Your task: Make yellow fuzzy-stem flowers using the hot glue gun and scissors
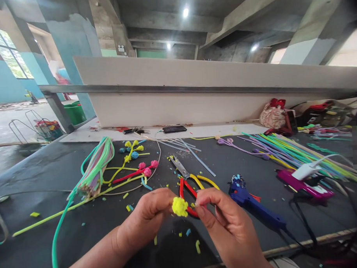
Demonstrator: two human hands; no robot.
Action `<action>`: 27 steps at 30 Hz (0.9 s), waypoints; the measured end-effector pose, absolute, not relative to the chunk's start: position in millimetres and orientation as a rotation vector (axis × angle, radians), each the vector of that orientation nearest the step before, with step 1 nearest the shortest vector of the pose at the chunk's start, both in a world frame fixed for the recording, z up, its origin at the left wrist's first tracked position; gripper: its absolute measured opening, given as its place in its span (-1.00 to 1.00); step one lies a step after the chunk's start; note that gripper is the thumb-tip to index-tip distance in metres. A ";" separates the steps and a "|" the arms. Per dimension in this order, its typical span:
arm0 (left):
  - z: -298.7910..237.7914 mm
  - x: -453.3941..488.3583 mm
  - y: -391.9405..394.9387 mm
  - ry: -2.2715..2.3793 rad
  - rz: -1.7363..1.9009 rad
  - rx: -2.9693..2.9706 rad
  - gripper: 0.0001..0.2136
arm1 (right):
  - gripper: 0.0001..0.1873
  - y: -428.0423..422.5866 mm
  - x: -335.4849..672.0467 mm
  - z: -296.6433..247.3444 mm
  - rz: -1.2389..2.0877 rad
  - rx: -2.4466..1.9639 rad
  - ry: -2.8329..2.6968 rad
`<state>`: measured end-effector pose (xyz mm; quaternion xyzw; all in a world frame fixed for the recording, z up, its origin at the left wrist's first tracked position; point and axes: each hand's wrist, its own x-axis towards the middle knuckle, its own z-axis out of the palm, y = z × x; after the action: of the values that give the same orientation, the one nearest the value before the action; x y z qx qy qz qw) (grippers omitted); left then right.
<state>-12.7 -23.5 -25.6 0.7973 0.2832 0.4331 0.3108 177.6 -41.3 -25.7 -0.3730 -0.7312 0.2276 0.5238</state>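
My left hand (pixel 153 209) is closed in a pinch on a small fuzzy yellow pipe-cleaner flower (pixel 180 206), held above the table. Beside the flower, the thumb and forefinger of my right hand (pixel 225 218) are pressed together; whatever sits between them is too small to name. Just beyond my hands lie pliers (pixel 179 166) with one red and one yellow handle, their lower part partly hidden by my fingers. To the right rests a blue glue gun (pixel 254 203). Yellow and blue pipe-cleaner snippets (pixel 198 246) are scattered beneath my hands.
A bundle of pipe cleaners (pixel 94 168) lies left, near red stems with pink buds (pixel 142 171) and a yellow stem (pixel 128 157). More pipe cleaners (pixel 281 150), a magenta tool (pixel 305 186) and cords are at right. A phone (pixel 174 129) lies by the white back panel (pixel 171 109).
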 end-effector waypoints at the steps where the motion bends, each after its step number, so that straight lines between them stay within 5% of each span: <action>1: -24.3 -12.2 -24.2 0.729 1.141 2.099 -0.80 | -0.92 -41.8 177.2 -24.3 0.534 -0.886 -1.763; 8: -22.3 -10.7 -25.9 0.604 1.138 2.148 -0.80 | -0.82 -43.5 179.3 -11.7 0.236 -0.747 -1.965; 27: -22.9 -12.2 -28.1 0.569 1.079 2.191 -0.79 | -0.87 -43.8 179.3 -7.5 0.420 -0.792 -1.930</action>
<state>-12.2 -28.1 -22.9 0.8302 0.2157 0.4087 0.3116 179.3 -43.8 -7.5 -0.3253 -0.7930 0.1726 0.4853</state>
